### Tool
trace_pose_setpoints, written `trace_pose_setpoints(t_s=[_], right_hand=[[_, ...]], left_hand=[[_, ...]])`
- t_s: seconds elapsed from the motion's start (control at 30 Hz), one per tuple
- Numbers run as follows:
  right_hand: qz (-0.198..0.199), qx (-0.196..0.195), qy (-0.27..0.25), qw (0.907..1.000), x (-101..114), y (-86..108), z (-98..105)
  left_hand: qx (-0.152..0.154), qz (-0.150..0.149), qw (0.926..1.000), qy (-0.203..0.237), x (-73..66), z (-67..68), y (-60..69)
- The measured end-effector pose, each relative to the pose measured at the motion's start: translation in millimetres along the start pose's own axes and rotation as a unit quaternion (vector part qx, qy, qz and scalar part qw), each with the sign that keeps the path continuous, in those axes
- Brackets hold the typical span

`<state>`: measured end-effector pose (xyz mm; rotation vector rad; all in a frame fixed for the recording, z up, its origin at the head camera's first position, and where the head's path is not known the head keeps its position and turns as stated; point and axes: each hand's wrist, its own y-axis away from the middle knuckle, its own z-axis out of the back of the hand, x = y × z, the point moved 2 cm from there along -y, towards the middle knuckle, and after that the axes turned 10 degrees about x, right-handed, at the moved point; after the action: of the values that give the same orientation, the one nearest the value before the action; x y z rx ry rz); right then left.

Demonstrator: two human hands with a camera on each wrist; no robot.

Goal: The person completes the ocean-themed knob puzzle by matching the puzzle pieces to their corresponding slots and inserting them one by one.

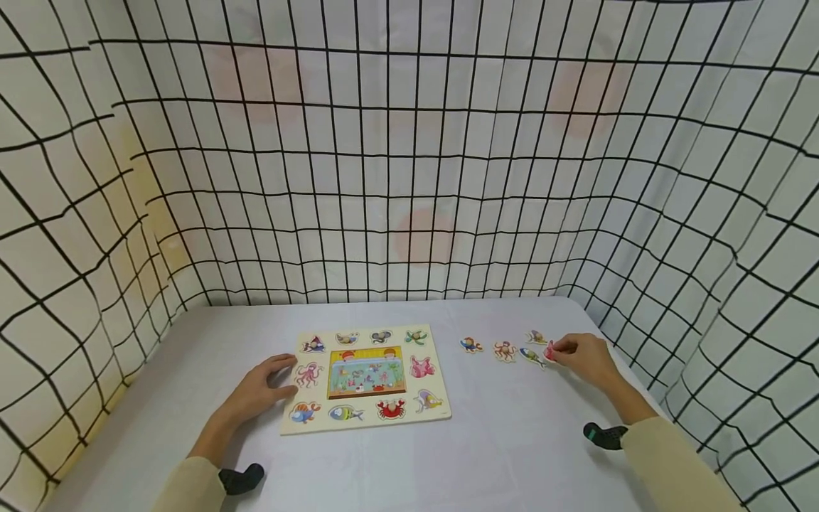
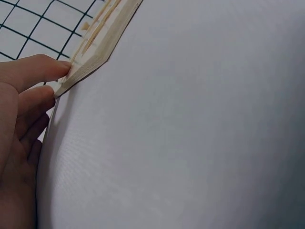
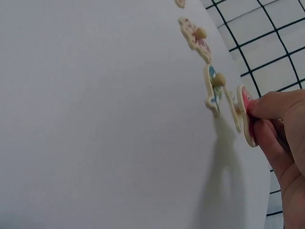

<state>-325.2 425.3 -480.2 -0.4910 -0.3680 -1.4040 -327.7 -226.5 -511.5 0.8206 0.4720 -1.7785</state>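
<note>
A wooden puzzle board (image 1: 440, 398) lies flat, with sea-animal pictures around a central aquarium scene. My left hand (image 1: 259, 387) rests at its left side, thumb and fingertips touching the edge; in the left wrist view a digit lies on the board's rim (image 2: 102, 55). My right hand (image 1: 584, 359) pinches a pink puzzle piece (image 3: 248, 117), tilted on edge in the right wrist view. Beside it lie a striped fish piece (image 1: 531, 356) and another fish piece (image 1: 535, 337). Farther left are an octopus piece (image 1: 505, 350) and a blue-orange piece (image 1: 471, 345).
A white-covered table (image 1: 499, 441) bears everything. Black grid netting (image 1: 409, 156) over white walls encloses its back and sides. Dark bands (image 1: 242, 480) are worn near both sleeves.
</note>
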Motion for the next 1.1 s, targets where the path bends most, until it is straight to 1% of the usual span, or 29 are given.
trace_pose_setpoints(t_s=[0.23,0.5,0.77,1.0,1.1], right_hand=[[0.010,0.013,-0.008,0.9998,16,-4.7,-4],[0.012,0.020,-0.003,0.9997,23,-8.3,-6],[-0.004,0.039,-0.014,0.9991,31,-11.7,-18],[0.026,0.048,-0.027,0.9981,49,-17.4,-29],[0.030,0.053,-0.027,0.9978,56,-20.6,-31]], left_hand=[[-0.001,0.001,1.0000,-0.004,0.4,-1.1,0.3],[-0.001,0.007,0.9999,-0.010,0.3,-1.5,0.4],[0.001,0.013,0.9999,-0.008,-0.8,-2.1,1.5],[0.001,0.017,0.9998,-0.009,-1.4,-2.6,1.1],[0.000,0.014,0.9999,-0.009,-1.5,-2.5,0.5]])
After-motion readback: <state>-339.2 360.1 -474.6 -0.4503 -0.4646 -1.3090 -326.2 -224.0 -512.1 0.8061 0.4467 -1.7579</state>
